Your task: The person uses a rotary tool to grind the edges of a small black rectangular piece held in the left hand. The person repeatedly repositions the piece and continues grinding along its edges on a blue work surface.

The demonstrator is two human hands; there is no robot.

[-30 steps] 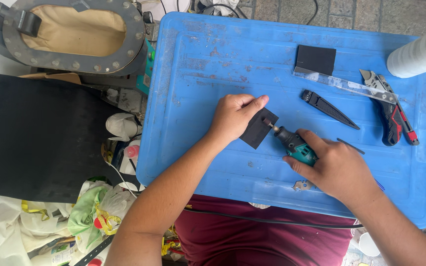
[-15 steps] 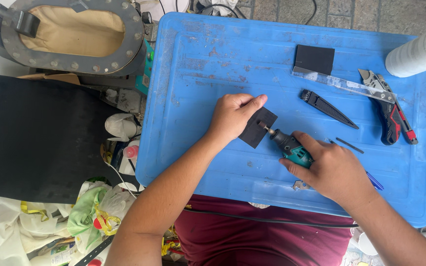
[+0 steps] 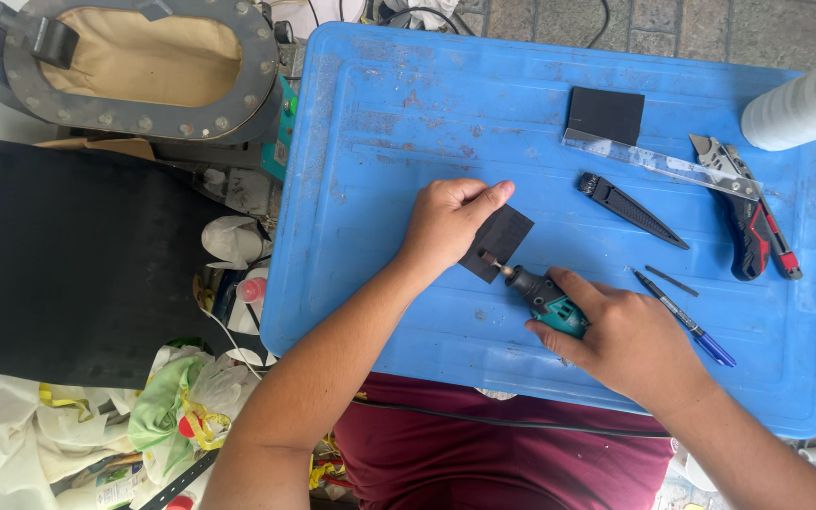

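Head view: scuffed blue plastic lid [image 3: 408, 123]

- Head view, single: looks steeply down from above the person's lap.
- Near range: blue bench [image 3: 380, 142] fills the frame; left edge shows floor clutter.

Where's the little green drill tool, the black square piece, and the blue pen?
green rotary tool [image 3: 548, 304], head view, on its teal body.
black square piece [image 3: 502, 234], head view, on its bare upper corner.
blue pen [image 3: 684, 318], head view, mid-barrel.
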